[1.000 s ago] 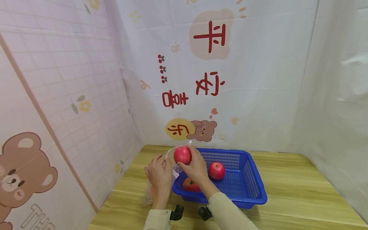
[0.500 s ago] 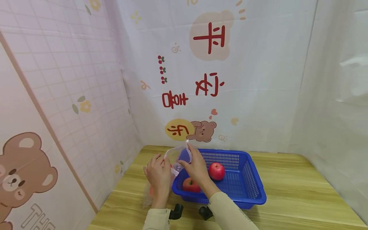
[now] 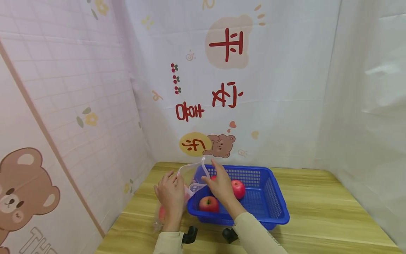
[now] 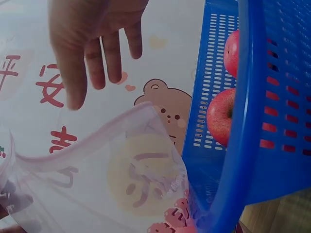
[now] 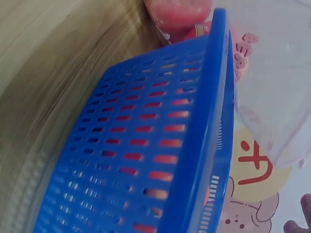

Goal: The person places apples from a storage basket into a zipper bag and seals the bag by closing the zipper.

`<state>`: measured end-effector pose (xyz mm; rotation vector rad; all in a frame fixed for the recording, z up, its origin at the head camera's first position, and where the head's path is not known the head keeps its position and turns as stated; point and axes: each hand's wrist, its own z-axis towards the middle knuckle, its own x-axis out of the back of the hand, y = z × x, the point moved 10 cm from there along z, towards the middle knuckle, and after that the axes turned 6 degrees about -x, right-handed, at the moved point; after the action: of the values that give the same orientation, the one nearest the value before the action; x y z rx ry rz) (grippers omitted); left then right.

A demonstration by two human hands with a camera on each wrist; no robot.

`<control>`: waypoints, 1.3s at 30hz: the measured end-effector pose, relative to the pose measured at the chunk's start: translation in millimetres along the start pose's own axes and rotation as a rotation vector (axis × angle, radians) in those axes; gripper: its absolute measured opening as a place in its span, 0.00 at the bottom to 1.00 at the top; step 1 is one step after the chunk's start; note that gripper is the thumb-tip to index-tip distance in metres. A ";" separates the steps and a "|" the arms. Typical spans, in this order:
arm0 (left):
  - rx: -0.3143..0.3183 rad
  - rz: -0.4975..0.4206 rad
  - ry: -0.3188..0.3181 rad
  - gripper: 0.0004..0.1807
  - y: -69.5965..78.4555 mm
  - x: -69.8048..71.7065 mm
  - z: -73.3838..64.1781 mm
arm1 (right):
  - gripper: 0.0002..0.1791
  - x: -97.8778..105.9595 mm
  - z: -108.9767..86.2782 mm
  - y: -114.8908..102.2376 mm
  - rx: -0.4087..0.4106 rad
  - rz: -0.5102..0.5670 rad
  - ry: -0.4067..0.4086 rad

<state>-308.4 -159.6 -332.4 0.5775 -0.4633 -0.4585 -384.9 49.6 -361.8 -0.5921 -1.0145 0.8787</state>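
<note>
My left hand [image 3: 171,192] pinches the edge of a clear plastic bag [image 4: 92,179] whose mouth gapes upward, left of a blue plastic basket [image 3: 269,222]. Red apples show through the bag, one of them [image 5: 180,13] low on the table side. My right hand [image 3: 220,185] hovers over the basket's left part, beside the bag's mouth, with fingers extended and nothing in them; the left wrist view shows its fingers hanging straight above the bag. Inside the basket lie a red-yellow apple [image 3: 209,204] at the front left and a red apple [image 3: 238,189] further back. Another red apple [image 3: 214,178] is mostly hidden behind my right hand.
The basket stands on a wood-grain table [image 3: 330,204]. White printed cloth [image 3: 285,88] hangs behind the table and along both sides. Dark mounts [image 3: 189,235] sit at both wrists.
The apple my right hand held over the bag has left its fingers, and more red shows in the bag. That hand has since come off the bag's edge. My left hand keeps its grip.
</note>
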 end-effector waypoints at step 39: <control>-0.050 -0.023 0.013 0.10 -5.9 13.7 -8.7 | 0.37 -0.8 -10.4 56.7 -0.145 0.060 -0.124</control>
<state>-294.5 -167.6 -338.6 0.5382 -0.4320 -0.4867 -395.3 78.8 -410.4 -0.7007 -1.1850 0.9086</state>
